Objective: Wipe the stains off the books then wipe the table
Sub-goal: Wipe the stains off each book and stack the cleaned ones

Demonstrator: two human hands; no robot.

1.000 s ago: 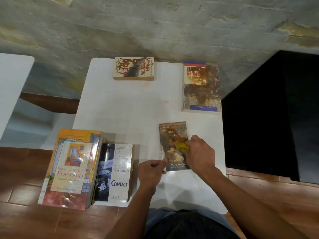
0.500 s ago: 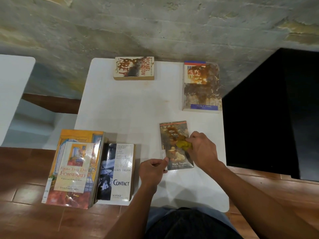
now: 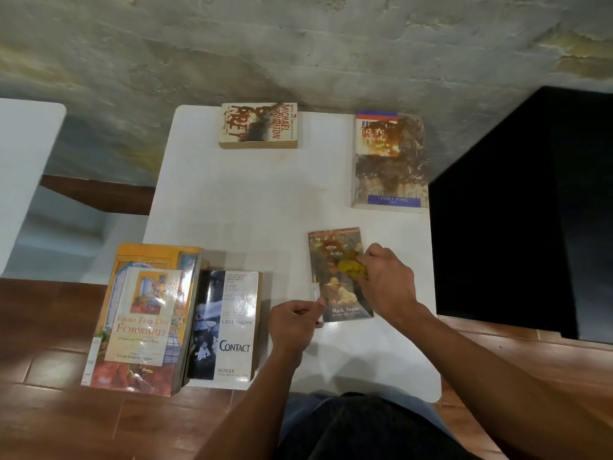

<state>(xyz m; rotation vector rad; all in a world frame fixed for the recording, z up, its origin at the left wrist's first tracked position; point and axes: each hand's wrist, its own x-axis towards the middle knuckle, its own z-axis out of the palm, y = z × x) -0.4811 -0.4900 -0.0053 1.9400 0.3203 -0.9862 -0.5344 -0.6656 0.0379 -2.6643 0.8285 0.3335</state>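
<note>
A Mark Twain paperback lies flat near the front right of the white table. My right hand grips a bunched yellow cloth and presses it on the middle of that cover. My left hand pinches the book's lower left corner and holds it in place. A heavily stained book lies at the back right. Another stained paperback, Prey, sits at the back middle.
At the table's front left stand a stack topped by From This Day Forward and a Contact paperback. A black surface borders the table on the right, a rough concrete wall behind. Wooden floor lies below.
My right hand has slid the yellow cloth a little up the cover, away from me. My left hand keeps its pinch on the corner.
</note>
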